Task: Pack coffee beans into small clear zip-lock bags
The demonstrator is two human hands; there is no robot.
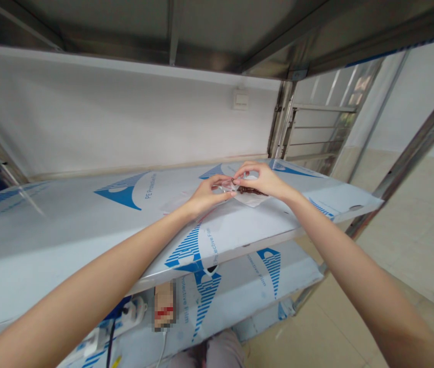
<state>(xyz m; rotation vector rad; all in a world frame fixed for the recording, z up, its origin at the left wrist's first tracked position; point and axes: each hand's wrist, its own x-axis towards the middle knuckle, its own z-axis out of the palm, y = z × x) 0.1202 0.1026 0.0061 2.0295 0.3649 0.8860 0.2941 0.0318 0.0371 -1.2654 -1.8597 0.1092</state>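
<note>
On the film-covered shelf (163, 204), my left hand (204, 194) pinches a small clear plastic bag (223, 187) between thumb and fingers. My right hand (265, 179) is closed at the bag's mouth, with a small dark brown piece (234, 181) at its fingertips. Under that hand lies a little heap of dark brown pieces (250, 190), too small to name exactly. They rest on a white sheet or packet (253, 201), partly covered by my right fingers.
A metal shelf (209, 36) hangs low overhead. Steel posts (404, 148) stand at the sides, and a wall switch (240, 99) is behind. On the lower shelf (235, 286) are a phone-like device (164, 306) with a white cable (162, 347) and a white power strip (134, 314).
</note>
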